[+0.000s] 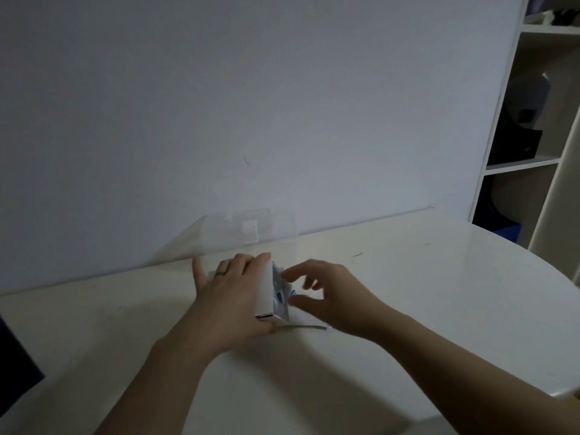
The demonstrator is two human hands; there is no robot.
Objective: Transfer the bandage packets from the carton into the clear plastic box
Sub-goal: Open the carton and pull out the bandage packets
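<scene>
Left hand (232, 293) grips the carton (263, 293) — we'd steady it so our empty, spread right hand (326, 293) can pinch packets (278, 295) at its mouth.

Glossy smooth table (408, 277), clear plastic box (248, 233), matt white paperboard carton (264, 293).

Place: looking like a home room.
Table: a glossy white round-edged table (423, 277) is standing against a plain white wall (219, 89).
Shelving: white open shelves (530, 163), right of the table, are holding dark stored things (518, 136).
</scene>
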